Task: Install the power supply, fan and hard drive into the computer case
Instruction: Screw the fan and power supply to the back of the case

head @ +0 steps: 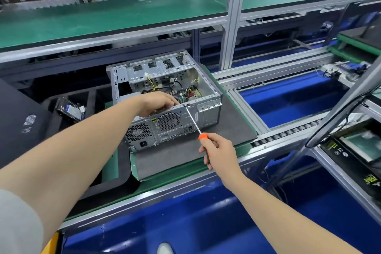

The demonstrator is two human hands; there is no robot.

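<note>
- You are working on the computer case (206, 87), which is lying on its side on a grey mat (226, 128) with the open side facing up, so you are able to reach straight down into it.
- You are gripping the orange-handled screwdriver (196, 125) in your right hand (219, 151), fingers wrapped round the handle. The shaft is slanting up and away from you, and the tip is sitting at the top edge of the rear panel, just beside the upper right corner of the round fan grille (169, 118). It looks as if you are driving a screw there.
- You are reaching your left hand (157, 102) over the rear edge into the case, right behind that grille. This is probably steadying the fan from inside while the screw is biting. The fingers are curving downward, but I cannot tell whether they are gripping anything, because the case wall is hiding the fingertips.
- The power supply (137, 132) is sitting in the near left corner of the case, its vent and socket showing through the rear panel, so that part appears to be in.
- The hard drive (71, 109) is lying outside the case in a black foam tray (68, 128) to the left, not yet installed.
</note>
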